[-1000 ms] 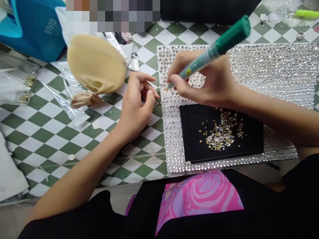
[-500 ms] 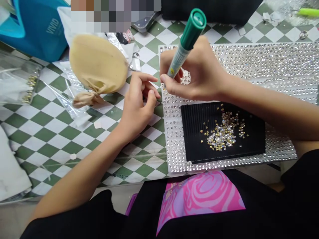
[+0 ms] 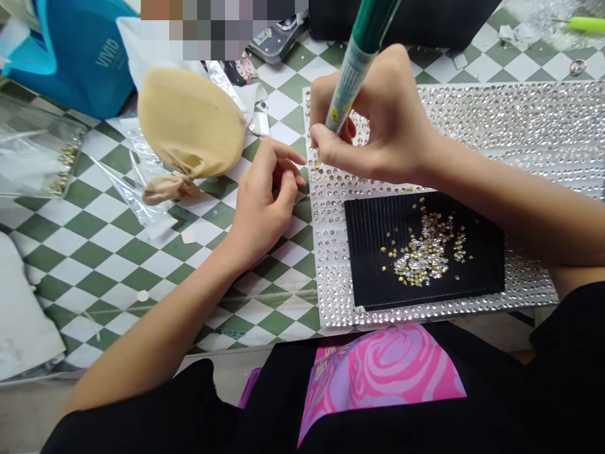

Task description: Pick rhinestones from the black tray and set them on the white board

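Note:
A green and white marker-like pen [image 3: 350, 79] is gripped between the thumb and fingers of my right hand [image 3: 382, 126]. Its lower end points down at the left edge of a white sheet covered with rows of clear rhinestones [image 3: 496, 120]; whether it touches is too small to tell. My left hand [image 3: 265, 195] rests on the table just left of the sheet, fingers loosely curled and thumb apart, with nothing visible in it. On the sheet, below my right hand, lies a black ridged tray [image 3: 373, 290] with a pile of loose gold-backed rhinestones [image 3: 425, 255].
A knotted beige pouch [image 3: 191, 123] sits beyond my left hand, near a blue bag [image 3: 89, 63]. Far left is a clear box [image 3: 33, 157] with gold pieces. A phone [image 3: 278, 39], a ring [image 3: 577, 66] and a lime-green tool [image 3: 586, 24] lie at the back of the checkered table [image 3: 198, 277].
My right hand has shifted slightly, and the pen's top now rises out of the upper edge of view. My left hand stays nearly still. The whole view has slid a little.

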The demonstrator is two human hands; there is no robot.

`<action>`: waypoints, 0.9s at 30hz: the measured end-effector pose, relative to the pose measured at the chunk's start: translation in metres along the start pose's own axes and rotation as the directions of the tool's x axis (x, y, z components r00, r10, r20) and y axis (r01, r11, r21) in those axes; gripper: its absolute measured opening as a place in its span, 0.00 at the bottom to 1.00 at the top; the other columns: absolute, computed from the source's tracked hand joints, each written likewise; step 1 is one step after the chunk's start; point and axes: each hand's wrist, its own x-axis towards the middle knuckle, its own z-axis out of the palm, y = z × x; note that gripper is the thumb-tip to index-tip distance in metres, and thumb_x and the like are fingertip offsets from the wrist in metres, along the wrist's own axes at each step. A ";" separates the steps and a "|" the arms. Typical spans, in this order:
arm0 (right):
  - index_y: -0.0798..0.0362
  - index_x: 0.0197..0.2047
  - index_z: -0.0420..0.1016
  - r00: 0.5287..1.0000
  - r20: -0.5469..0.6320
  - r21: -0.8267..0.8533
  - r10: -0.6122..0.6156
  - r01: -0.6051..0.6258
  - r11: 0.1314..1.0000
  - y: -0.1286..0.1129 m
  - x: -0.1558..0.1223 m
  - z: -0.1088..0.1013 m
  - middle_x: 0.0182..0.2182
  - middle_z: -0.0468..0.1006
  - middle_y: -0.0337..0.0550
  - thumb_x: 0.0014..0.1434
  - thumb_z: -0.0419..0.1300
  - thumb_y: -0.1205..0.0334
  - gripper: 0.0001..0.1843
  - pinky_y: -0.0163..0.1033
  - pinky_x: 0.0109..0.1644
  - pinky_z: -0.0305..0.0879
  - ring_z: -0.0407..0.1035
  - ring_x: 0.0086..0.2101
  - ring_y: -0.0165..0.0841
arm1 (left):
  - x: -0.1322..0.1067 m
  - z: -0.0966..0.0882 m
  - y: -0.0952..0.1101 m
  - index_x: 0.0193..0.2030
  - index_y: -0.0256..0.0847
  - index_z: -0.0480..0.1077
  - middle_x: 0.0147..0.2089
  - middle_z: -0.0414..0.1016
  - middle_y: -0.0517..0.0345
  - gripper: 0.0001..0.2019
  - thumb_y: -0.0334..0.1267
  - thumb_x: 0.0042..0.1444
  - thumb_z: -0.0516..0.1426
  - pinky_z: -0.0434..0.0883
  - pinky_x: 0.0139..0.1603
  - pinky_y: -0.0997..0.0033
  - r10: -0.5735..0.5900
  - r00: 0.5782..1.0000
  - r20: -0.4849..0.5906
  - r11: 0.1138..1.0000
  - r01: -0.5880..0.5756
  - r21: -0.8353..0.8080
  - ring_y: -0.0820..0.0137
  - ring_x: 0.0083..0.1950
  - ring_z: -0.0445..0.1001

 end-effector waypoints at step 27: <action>0.54 0.26 0.65 0.996 -0.003 0.079 0.086 -0.085 0.993 0.005 -0.001 0.006 0.22 0.71 0.34 0.59 0.55 0.64 0.09 0.31 0.33 0.60 0.63 0.24 0.22 | 0.002 -0.001 0.003 0.35 0.47 0.68 0.29 0.68 0.64 0.11 0.28 0.60 0.48 0.69 0.33 0.71 0.041 0.999 0.009 0.996 -0.042 0.083 0.77 0.29 0.69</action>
